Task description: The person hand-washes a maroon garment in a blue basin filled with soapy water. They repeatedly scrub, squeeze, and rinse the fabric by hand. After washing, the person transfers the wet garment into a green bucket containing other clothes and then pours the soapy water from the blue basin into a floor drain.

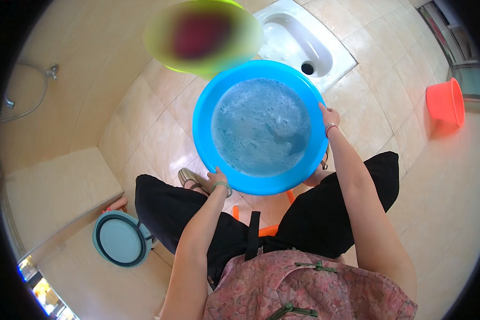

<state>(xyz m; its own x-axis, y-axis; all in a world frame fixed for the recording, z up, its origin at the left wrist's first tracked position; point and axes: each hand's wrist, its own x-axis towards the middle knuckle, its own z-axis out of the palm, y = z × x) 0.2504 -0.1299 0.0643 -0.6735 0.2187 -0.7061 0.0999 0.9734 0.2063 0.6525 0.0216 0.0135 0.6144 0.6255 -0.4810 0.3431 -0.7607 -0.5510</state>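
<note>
A large round blue basin (207, 143) stands in front of me, between my knees. Inside it is cloudy, sudsy water (250, 125), with a darker patch toward the lower right. My left hand (217, 177) grips the basin's near left rim, its fingers partly hidden by the rim. At the right side of the rim, my right hand (329, 114) is closed on the edge, thumb on top. Beyond the basin sits a yellow-green tub (181, 69); its contents are blurred, showing only a dark red patch.
A white squat toilet (325, 53) is set in the tiled floor at the far right of the basin. An orange-red bucket (437, 104) stands by the right wall. At left are a collapsible grey-blue basin (120, 240) and a shower hose (40, 96). An orange stool (269, 230) is beneath me.
</note>
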